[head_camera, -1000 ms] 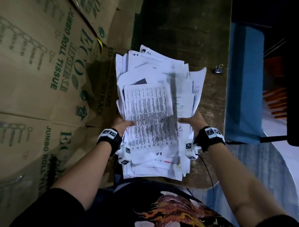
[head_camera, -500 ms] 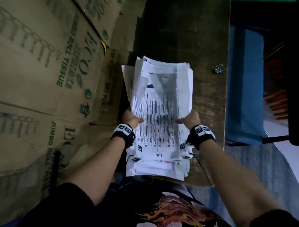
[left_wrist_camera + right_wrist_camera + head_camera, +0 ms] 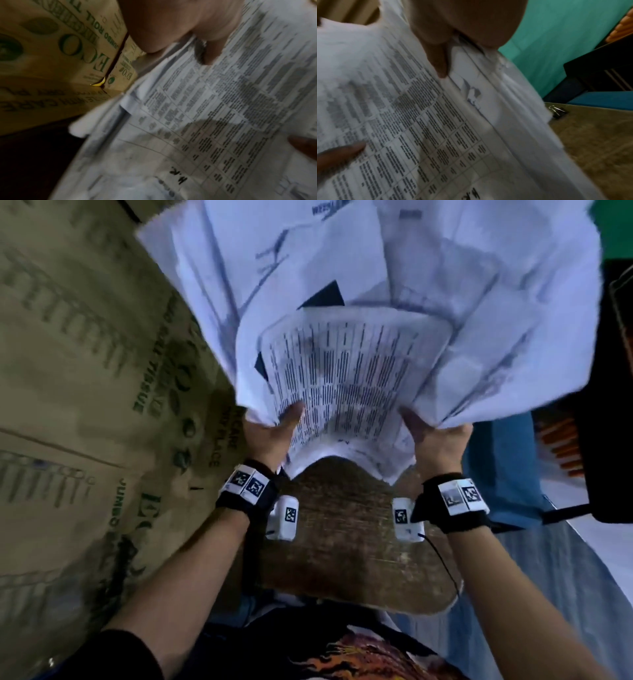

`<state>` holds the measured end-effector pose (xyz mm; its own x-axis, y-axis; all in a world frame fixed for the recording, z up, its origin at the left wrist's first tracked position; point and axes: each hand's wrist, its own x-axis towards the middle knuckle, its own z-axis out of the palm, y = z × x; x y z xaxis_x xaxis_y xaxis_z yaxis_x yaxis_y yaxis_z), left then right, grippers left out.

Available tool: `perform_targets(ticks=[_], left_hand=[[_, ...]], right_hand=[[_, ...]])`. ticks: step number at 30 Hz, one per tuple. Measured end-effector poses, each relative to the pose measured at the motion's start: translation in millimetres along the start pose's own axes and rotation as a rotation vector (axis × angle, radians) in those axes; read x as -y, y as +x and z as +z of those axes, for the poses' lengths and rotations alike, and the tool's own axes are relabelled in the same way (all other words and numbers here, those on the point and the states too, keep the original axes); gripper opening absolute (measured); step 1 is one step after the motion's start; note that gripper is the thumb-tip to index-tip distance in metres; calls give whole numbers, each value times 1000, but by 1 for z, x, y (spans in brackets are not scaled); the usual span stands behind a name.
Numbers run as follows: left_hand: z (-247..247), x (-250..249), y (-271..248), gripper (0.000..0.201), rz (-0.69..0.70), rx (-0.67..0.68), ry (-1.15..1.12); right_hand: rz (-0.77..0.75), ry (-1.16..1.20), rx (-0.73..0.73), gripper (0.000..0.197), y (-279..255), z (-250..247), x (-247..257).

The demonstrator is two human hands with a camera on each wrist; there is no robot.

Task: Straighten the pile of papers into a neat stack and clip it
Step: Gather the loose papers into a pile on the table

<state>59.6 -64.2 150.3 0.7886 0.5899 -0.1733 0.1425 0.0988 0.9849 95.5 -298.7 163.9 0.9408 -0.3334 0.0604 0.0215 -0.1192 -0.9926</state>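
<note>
A thick pile of white printed papers (image 3: 349, 371) is lifted off the wooden table (image 3: 342, 542) and fans out toward the camera, its sheets uneven. My left hand (image 3: 277, 429) grips its left edge with the thumb on the top printed sheet (image 3: 214, 121). My right hand (image 3: 435, 433) grips the right edge, thumb on top (image 3: 440, 58). A black binder clip (image 3: 558, 111) lies on the table beyond the pile's right side; the head view does not show it.
Stacked cardboard boxes (image 3: 85, 371) printed "jumbo roll tissue" stand close on the left. A blue panel (image 3: 507, 474) and a dark piece of furniture (image 3: 609, 405) stand to the right. A teal wall (image 3: 565, 40) lies behind.
Both hands squeezed the spread pile narrower on the table, then lifted it up toward the camera. The near part of the table now shows bare beneath it.
</note>
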Motion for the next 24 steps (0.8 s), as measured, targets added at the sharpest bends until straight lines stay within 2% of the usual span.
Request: perform_targets(ticks=[1,3,4,5,8,10,11,14,16,18,20,21,22,23,24], left_hand=[[-5,7,4,38,-80,16,64],[-14,26,11,74,-194,134,113],[-17,28,10,86,-220,206,59],[-20,31,12,86,-228,217,39],[-26,28,17,63,-169,205,78],[-28,21,22,62,-231,302,53],[-26,19,23,63,-231,292,76],[-12,21,23,44,-84,145,111],[-3,18,20,42,-28,96,123],[-5,28,25,49,-38,59,117],[-9,29,27,67,-143,122,62],[-13,29,28,72,-201,187,23],[-15,29,28,70,-223,252,-8],[-20,29,29,63,-254,301,5],[-24,27,29,60,-279,358,43]], right_hand=[[15,13,15,39,-1,-4,-2],[81,19,61,37,-3,-11,-9],[103,16,85,36,-5,-14,-13],[107,-3,95,37,-7,-15,-14],[115,-16,108,41,-4,-24,-15],[134,-15,150,41,3,-28,-15],[140,-35,167,45,5,-27,-13],[124,-51,166,67,8,-13,-9],[101,-66,170,67,17,-4,-9],[31,-78,94,61,21,-1,-4],[18,-166,128,53,23,-9,-2],[33,-209,181,39,23,-16,-5],[72,-203,237,27,22,-22,-4],[94,-172,277,25,23,-29,-8],[93,-165,297,31,24,-35,-13]])
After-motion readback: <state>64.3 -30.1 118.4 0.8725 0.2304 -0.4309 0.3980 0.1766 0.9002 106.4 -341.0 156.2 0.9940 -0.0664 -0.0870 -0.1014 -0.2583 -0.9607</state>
